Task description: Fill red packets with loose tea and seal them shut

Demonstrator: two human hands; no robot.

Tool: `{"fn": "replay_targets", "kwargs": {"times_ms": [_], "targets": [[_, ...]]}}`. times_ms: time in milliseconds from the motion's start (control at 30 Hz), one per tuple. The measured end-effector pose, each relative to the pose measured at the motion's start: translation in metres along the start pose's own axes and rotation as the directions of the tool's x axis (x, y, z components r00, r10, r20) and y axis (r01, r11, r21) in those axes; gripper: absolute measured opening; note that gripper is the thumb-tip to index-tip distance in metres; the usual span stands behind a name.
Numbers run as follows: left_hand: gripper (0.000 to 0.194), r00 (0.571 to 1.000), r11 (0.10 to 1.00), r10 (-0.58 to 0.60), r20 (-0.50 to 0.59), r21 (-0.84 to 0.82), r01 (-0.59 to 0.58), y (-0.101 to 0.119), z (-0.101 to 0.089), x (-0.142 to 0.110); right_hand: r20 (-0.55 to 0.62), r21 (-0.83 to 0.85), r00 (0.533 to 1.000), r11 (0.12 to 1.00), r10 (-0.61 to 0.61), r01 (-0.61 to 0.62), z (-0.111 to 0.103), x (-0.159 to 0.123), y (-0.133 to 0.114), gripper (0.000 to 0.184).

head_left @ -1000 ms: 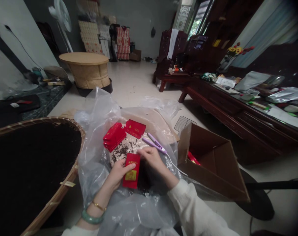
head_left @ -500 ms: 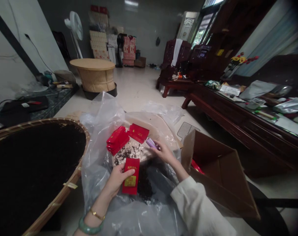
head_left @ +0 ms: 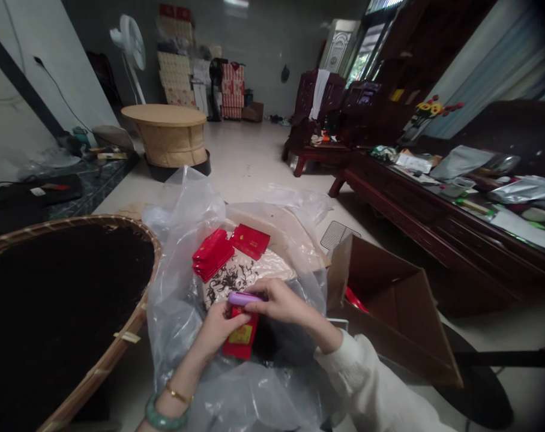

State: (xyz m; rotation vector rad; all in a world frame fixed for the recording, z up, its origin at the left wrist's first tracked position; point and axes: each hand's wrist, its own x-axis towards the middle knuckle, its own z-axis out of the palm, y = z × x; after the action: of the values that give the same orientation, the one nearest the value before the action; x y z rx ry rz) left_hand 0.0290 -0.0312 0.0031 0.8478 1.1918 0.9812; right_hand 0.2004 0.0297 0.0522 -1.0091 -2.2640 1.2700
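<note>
Snugly pinches red packet (head_left: 240, 337), likely light, best held by one side, in left hand (head_left: 215, 330), clasping purple tool (head_left: 240, 298) in right hand (head_left: 279, 302)

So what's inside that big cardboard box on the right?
Inside the cardboard box, you can see something red and shiny. Only part of it shows, so I can't tell what it is. The box's near side covers the rest, so more could be hidden there.

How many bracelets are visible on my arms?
2: a gold bracelet on your left wrist and, farther up that arm, a green bangle. Your right sleeve may hide more.
</note>
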Motion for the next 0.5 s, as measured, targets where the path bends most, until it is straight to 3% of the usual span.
{"fn": "replay_targets", "kwargs": {"times_ms": [300, 500], "targets": [[0.046, 1.000, 1.000, -0.008, 0.000, -0.029, 0.008, -0.0040, 0.0004, 0.0024, -0.071, -0.137, 0.996, 0.989, -0.056, 0.046, 0.0025, -0.0017, -0.0023, 0.016], [0.045, 1.000, 0.999, 0.000, -0.009, -0.037, -0.001, -0.0023, 0.0008, 0.0023, -0.069, -0.091, 0.998, 0.996, 0.011, -0.017, -0.0002, 0.0006, 0.0000, 0.031]]}}
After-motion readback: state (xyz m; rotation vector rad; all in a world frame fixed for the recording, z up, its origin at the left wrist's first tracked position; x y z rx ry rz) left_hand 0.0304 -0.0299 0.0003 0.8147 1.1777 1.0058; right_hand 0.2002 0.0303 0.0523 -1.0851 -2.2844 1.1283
